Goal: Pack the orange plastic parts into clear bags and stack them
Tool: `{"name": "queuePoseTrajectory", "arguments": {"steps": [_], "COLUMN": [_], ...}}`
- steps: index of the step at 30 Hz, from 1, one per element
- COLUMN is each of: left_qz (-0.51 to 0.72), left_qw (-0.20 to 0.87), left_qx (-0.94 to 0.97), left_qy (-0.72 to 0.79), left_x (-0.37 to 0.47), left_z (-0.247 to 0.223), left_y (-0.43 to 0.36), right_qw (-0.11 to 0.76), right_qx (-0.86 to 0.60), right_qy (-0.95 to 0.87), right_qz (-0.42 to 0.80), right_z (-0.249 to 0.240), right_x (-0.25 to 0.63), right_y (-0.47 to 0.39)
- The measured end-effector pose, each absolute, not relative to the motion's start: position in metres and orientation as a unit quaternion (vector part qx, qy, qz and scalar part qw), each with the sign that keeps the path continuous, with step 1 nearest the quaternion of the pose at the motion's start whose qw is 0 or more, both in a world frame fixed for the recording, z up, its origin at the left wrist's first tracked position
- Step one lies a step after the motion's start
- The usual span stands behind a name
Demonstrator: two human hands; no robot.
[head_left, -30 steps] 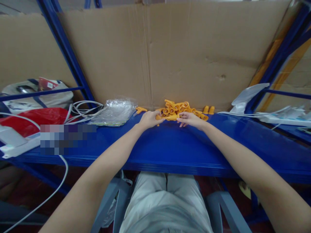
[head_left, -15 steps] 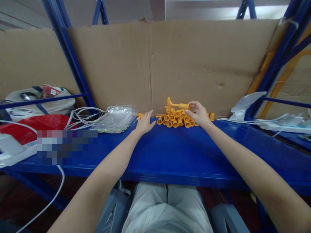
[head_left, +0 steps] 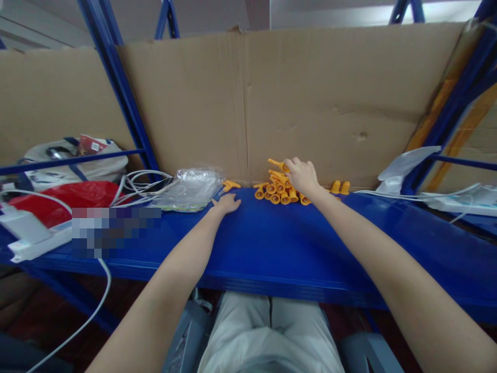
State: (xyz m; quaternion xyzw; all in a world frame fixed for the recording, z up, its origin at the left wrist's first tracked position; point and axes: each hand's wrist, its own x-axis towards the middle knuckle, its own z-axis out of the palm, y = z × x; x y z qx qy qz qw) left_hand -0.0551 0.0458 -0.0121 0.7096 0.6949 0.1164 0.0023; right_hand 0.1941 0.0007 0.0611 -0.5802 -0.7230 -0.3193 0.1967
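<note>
Orange pieces (head_left: 285, 198) lie heaped beneath our right hand (head_left: 303, 175), its fingers bent over the topmost; we cannot tell if they grasp it. Leftward, our left hand (head_left: 228, 203) is unclenched.

We're looking at a makeshift workshop, most likely: blue racking (head_left: 117, 83) is framing us, a blue metal worktop (head_left: 264, 243) is running across, tall cardboard sheets (head_left: 330, 77) are standing in for walls, matching orange pieces (head_left: 284, 198) are piling up, and a power strip (head_left: 46, 241) is lying leftward
</note>
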Motion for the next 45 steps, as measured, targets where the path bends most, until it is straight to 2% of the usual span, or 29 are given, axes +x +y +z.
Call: {"name": "queuePoseTrajectory", "arguments": {"steps": [6, 13, 17, 29, 40, 45], "left_qz": [0.125, 0.144, 0.146, 0.135, 0.147, 0.161], "left_qw": [0.005, 0.026, 0.026, -0.010, -0.046, -0.046], "left_qx": [0.676, 0.651, 0.656, 0.683, 0.767, 0.804], "left_qy": [0.727, 0.745, 0.740, 0.718, 0.622, 0.571], "left_x": [-0.057, -0.063, -0.061, -0.057, -0.052, -0.049], "left_z": [-0.010, -0.011, -0.010, -0.006, -0.008, -0.009], "left_y": [0.043, 0.042, 0.042, 0.041, 0.049, 0.050], "right_qw": [0.170, 0.064, 0.023, 0.001, -0.047, -0.040], "right_qx": [-0.554, -0.496, -0.513, -0.568, -0.590, -0.594], "right_qy": [-0.749, -0.802, -0.803, -0.779, -0.782, -0.787], "right_qz": [-0.322, -0.326, -0.304, -0.265, -0.194, -0.163], "right_z": [0.060, 0.055, 0.057, 0.066, 0.068, 0.074], "right_x": [0.171, 0.144, 0.137, 0.138, 0.142, 0.149], "right_y": [0.019, 0.020, 0.013, 0.005, 0.012, 0.017]}}
